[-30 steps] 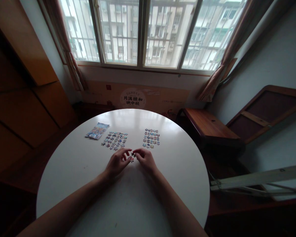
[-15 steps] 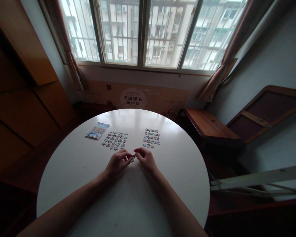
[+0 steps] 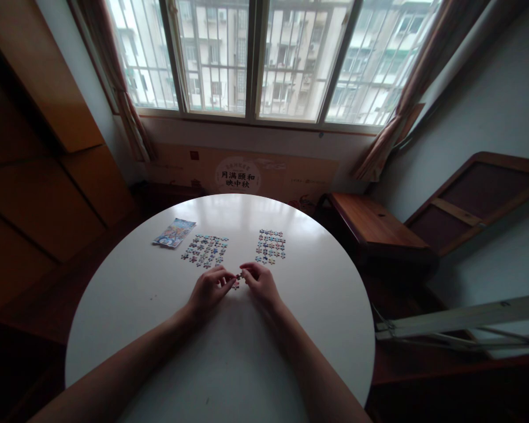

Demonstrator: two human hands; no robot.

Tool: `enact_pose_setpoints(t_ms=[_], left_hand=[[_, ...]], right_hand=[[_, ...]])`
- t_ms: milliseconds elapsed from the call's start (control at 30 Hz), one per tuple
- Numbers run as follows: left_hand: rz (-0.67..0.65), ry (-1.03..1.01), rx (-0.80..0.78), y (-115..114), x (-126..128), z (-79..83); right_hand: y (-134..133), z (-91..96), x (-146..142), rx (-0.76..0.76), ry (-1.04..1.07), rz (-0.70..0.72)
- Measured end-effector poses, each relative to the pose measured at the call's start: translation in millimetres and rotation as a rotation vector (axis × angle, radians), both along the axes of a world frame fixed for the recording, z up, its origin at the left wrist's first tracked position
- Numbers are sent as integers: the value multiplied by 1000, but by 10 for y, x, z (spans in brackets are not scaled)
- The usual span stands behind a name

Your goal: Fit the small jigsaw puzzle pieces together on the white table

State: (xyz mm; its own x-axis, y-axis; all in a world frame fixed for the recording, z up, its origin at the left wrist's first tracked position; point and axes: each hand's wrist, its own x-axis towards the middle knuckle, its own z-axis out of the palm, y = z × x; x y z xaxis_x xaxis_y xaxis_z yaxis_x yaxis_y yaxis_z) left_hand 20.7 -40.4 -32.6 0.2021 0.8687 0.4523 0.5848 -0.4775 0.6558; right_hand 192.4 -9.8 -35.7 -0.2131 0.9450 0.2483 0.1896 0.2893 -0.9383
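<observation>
Pinching one puzzle piece point(image 3: 237, 276) together, the left hand point(image 3: 209, 289) and right hand point(image 3: 260, 283) sit narrowed midway between the side edges of the bench point(image 3: 158, 305). Uneven pressure could bend its tab or drop it.

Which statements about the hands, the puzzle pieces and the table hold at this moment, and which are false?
1. The left hand and right hand pinch a small puzzle piece between their fingertips. True.
2. The table is square and dark. False: it is round and white.
3. Two groups of pieces, the left group and the right group, lie beyond the hands. True.
4. The picture card lies right of both groups. False: it lies left of them.
</observation>
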Motion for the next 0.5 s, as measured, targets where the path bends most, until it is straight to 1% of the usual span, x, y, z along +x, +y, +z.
enact_pose_setpoints(t_ms=[133, 333, 500], left_hand=[[41, -15, -15, -3, 4, 14], [20, -12, -2, -4, 2, 17], [39, -33, -29, 12, -9, -17]], right_hand=[[-1, -14, -2, -20, 21, 6], [0, -1, -1, 13, 18, 19], [9, -13, -3, 8, 18, 27]])
